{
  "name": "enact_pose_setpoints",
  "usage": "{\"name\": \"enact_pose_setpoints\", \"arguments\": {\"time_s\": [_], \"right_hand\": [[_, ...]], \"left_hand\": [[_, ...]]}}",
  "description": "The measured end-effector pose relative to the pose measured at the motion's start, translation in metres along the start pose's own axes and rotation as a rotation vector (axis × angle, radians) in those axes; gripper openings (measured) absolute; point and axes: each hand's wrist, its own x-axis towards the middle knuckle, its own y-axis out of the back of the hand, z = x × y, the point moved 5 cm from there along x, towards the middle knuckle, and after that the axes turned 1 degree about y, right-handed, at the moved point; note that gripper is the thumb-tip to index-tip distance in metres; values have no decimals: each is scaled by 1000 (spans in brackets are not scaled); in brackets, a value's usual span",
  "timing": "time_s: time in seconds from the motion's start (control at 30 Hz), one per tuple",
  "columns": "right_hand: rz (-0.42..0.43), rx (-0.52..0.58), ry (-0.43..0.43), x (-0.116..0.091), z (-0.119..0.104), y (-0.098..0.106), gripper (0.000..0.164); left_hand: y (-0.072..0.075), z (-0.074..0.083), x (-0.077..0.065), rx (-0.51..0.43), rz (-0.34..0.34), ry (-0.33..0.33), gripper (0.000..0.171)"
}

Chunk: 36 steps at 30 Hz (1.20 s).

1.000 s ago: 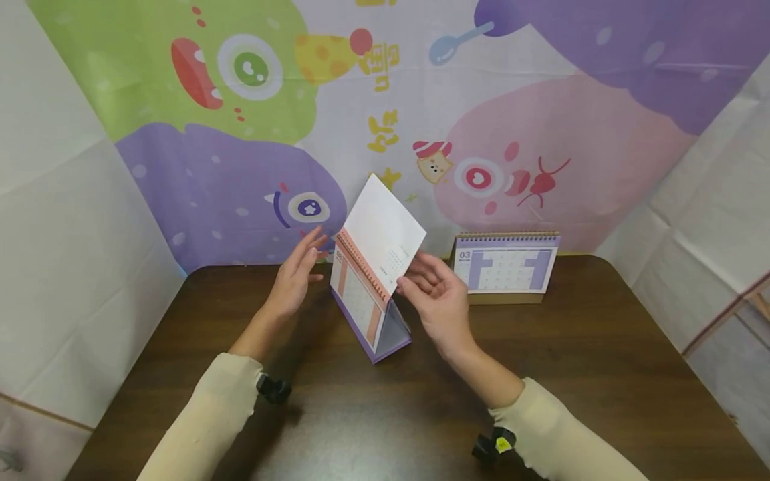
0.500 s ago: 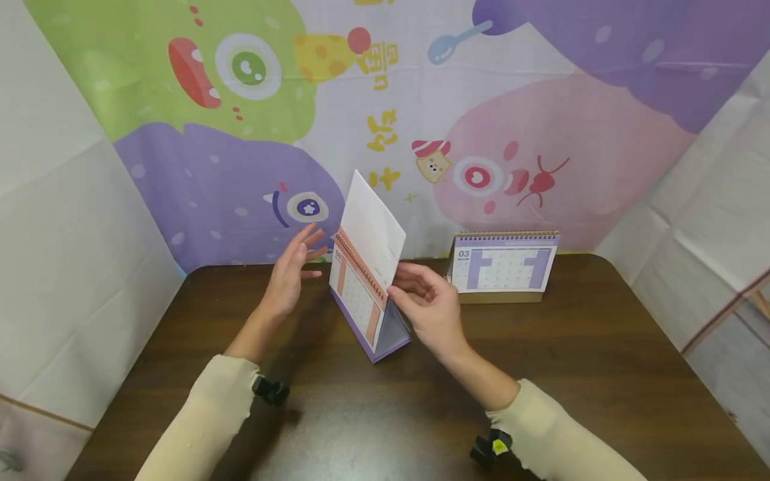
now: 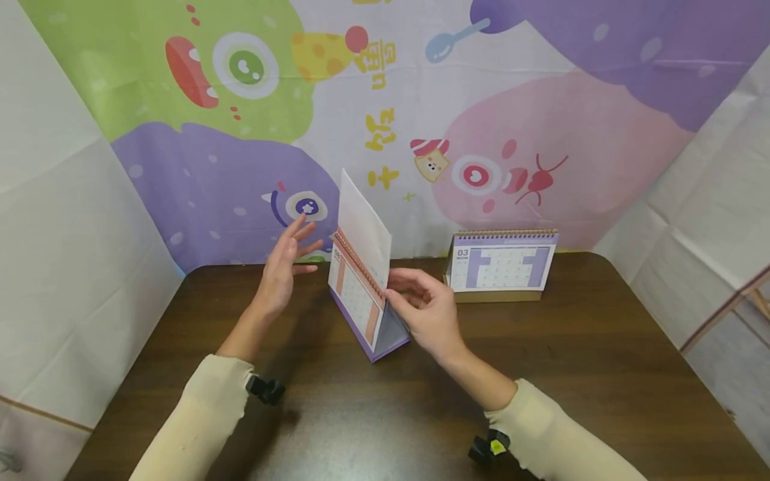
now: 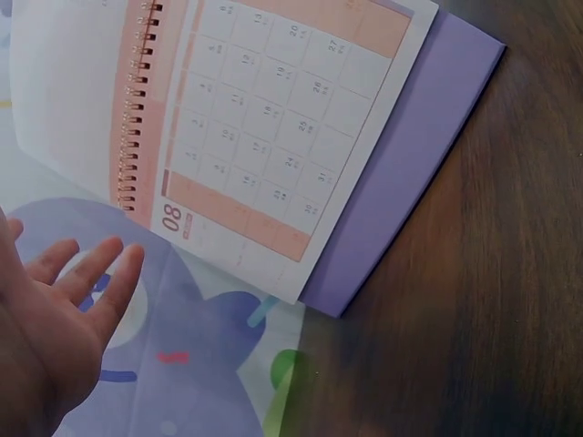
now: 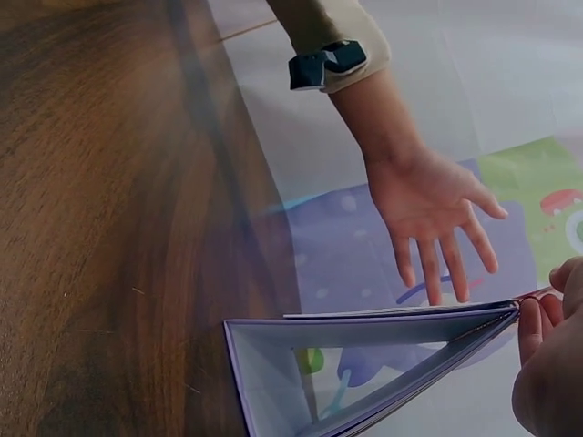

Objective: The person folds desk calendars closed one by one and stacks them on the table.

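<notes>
A spiral desk calendar (image 3: 357,294) with a purple base stands tilted away on the table, its coral-trimmed month page marked 08 facing left. Above the coil a mostly white page (image 3: 363,220) stands up. My right hand (image 3: 430,310) pinches that page near the coil's near end, thumb in front and fingers behind; the right wrist view shows those fingertips (image 5: 530,328) at the calendar's top corner. To the calendar's left, my left hand (image 3: 279,270) hovers with fingers spread, apart from it. In the left wrist view the 08 page (image 4: 273,118) lies beyond the left hand (image 4: 46,337).
A second desk calendar (image 3: 504,264), purple and marked 03, stands at the back right of the brown wooden table (image 3: 361,414). Directly behind both hangs a cartoon-printed cloth (image 3: 385,87). White sheets (image 3: 54,220) border the sides.
The raised page has swung up and leftward toward edge-on, with my right hand moving slightly left along with it. My left hand has drifted a little left and up.
</notes>
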Motion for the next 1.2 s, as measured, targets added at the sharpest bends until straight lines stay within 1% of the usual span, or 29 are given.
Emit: {"name": "enact_pose_setpoints", "arguments": {"time_s": [0.23, 0.47, 0.67, 0.9, 1.07, 1.13, 1.2], "right_hand": [[-24, -89, 69, -3, 0, -3, 29], [-60, -121, 133, -4, -1, -5, 22], [-110, -176, 198, -5, -2, -7, 17], [-145, -283, 296, -7, -4, -9, 18], [-150, -336, 324, -8, -4, -9, 19], [-155, -347, 328, -9, -4, -9, 19], [-162, -351, 327, -9, -4, -9, 19]], "left_hand": [[0, 5, -1, -30, -8, -8, 75], [1, 8, -1, -75, 7, -30, 77], [3, 8, -4, -122, 56, -45, 82], [9, 5, -7, -82, 121, -1, 72], [15, 5, -8, -124, 192, -42, 69], [17, 6, -7, -141, 226, -61, 67], [20, 7, -7, -159, 246, -80, 65]]}}
